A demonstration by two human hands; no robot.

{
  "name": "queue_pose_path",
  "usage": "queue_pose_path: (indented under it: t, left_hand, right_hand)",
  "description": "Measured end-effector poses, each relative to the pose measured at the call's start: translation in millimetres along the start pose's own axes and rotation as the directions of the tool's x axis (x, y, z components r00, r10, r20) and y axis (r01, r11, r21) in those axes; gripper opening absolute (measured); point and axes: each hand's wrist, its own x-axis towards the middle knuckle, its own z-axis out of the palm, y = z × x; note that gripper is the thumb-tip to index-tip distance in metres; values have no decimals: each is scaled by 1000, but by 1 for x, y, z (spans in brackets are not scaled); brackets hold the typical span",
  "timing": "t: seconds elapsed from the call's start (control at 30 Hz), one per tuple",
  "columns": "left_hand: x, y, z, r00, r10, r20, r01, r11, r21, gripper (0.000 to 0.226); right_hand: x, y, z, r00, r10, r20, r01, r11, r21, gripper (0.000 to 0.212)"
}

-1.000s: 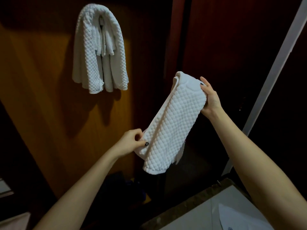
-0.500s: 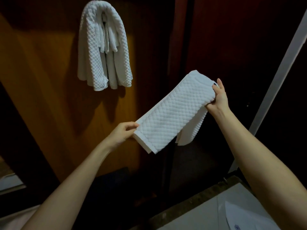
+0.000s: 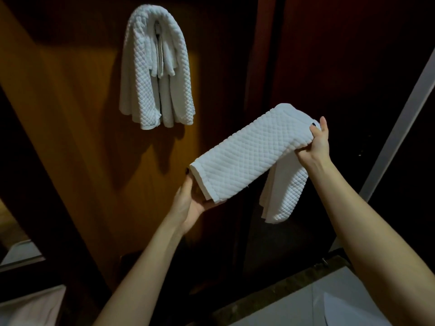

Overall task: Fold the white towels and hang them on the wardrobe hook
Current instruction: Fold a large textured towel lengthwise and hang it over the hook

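A folded white quilted towel (image 3: 249, 154) stretches between my hands in front of the wardrobe. My left hand (image 3: 190, 203) holds its lower left end from underneath, thumb up along the edge. My right hand (image 3: 316, 142) grips the upper right end, where the towel bends over and a second length hangs down (image 3: 282, 194). Several white towels (image 3: 155, 67) hang draped over the wardrobe hook at the upper left; the hook itself is hidden under them.
The wooden wardrobe door (image 3: 70, 137) is lit orange on the left and dark red on the right. A pale vertical frame strip (image 3: 400, 128) runs down the right side. A light counter with a stone edge (image 3: 294, 292) lies at the bottom right.
The towel has swung from hanging nearly upright to lying almost level. My left hand shifted under its left end, and a loose length now hangs down below my right hand.
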Motion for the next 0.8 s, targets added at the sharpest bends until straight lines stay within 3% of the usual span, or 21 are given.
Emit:
queue_pose_path:
  t: [0.13, 0.3, 0.4, 0.47, 0.53, 0.63, 0.73, 0.8]
  left_hand:
    - [0, -15, 11, 981, 149, -123, -136, 985, 108, 72]
    - [0, -28, 24, 845, 383, -373, -269, 908, 322, 44]
    - [0, -32, 23, 775, 502, -384, -354, 848, 395, 13]
    - [1, -32, 22, 775, 513, -369, -329, 826, 457, 6]
    - [4, -34, 23, 808, 476, -348, -291, 835, 467, 6]
    - [10, -42, 20, 833, 356, -423, -152, 883, 444, 16]
    - [13, -60, 16, 897, 125, -424, 79, 898, 433, 16]
    - [17, -71, 16, 921, -26, -389, 195, 895, 402, 31]
  right_hand:
    - [-2, 0, 4, 999, -33, -18, 33, 999, 3, 58]
    - [-5, 0, 12, 997, -69, -37, 68, 997, -28, 55]
    - [-11, 1, 17, 998, -59, -15, 58, 998, -25, 53]
    - [-14, 3, 19, 998, -59, -2, 59, 998, -18, 52]
    - [-17, 5, 22, 998, -62, 6, 62, 998, -19, 52]
    - [-19, 8, 25, 999, -55, -3, 54, 998, -42, 51]
    - [-21, 5, 27, 1000, -31, 2, 31, 997, -65, 51]
    - [-21, 2, 29, 1000, -19, 12, 20, 999, -49, 52]
